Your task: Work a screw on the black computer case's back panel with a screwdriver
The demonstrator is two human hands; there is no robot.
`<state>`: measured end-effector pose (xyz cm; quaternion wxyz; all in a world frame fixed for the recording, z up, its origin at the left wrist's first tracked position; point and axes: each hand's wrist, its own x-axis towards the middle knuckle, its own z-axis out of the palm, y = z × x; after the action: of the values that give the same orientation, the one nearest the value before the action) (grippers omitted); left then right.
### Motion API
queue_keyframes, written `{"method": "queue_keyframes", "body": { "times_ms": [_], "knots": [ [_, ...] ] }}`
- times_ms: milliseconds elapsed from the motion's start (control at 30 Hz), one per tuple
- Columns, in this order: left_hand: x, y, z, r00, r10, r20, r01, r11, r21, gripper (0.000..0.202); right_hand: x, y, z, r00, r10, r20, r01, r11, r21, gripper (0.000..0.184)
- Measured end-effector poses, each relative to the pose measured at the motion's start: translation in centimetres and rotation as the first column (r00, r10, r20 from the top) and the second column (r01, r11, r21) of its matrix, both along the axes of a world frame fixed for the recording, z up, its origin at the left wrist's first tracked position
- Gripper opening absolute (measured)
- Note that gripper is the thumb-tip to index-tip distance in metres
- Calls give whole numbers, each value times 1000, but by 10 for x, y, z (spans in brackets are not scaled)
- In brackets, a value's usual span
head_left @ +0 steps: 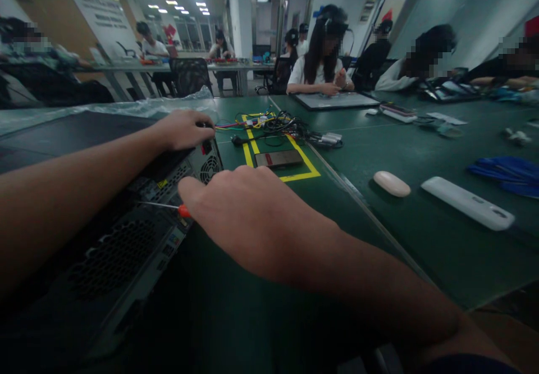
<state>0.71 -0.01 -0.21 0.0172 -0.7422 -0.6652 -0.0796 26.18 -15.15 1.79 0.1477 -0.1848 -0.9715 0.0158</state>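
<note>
A black desktop computer case (118, 256) lies on its side at the left, its metal rear panel with vent holes and ports facing right. My left hand (185, 128) is over the far rear corner of the case, fingers bent around its edge; the fingertips are partly hidden. In my closed right hand (261, 222) is a screwdriver with an orange-red handle (184, 211). Its thin metal shaft (160, 204) points left at the rear panel, and the tip lies close to or against it; contact is hard to make out. My fingers hide most of the handle.
Beyond the case lie tangled cables (290, 127) and a dark flat box (278, 158) inside yellow tape (301, 176). At right are a pale oval object (391, 183), a long white device (467, 203) and blue material (507, 174). Several people sit at tables further back.
</note>
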Motion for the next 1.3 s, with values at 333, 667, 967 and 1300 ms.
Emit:
{"method": "queue_keyframes", "body": {
  "times_ms": [333, 667, 967, 1300],
  "knots": [
    [-2, 3, -1, 1000, -6, 18, 6, 1000, 25, 55, 1, -2, -3, 1000, 18, -25, -18, 1000, 19, 36],
    [-4, 2, -2, 1000, -25, -11, 25, 999, 32, 54, 2, -4, -3, 999, 30, -25, -28, 998, 57, 33],
    [-2, 4, -1, 1000, -16, 11, 15, 999, 30, 55, 1, -7, 2, 999, 25, 28, -27, 996, 81, 42],
    [-2, 3, -1, 1000, -15, 9, 15, 999, 36, 57, -4, -5, -3, 1000, 9, 20, -10, 999, 37, 31]
  ]
}}
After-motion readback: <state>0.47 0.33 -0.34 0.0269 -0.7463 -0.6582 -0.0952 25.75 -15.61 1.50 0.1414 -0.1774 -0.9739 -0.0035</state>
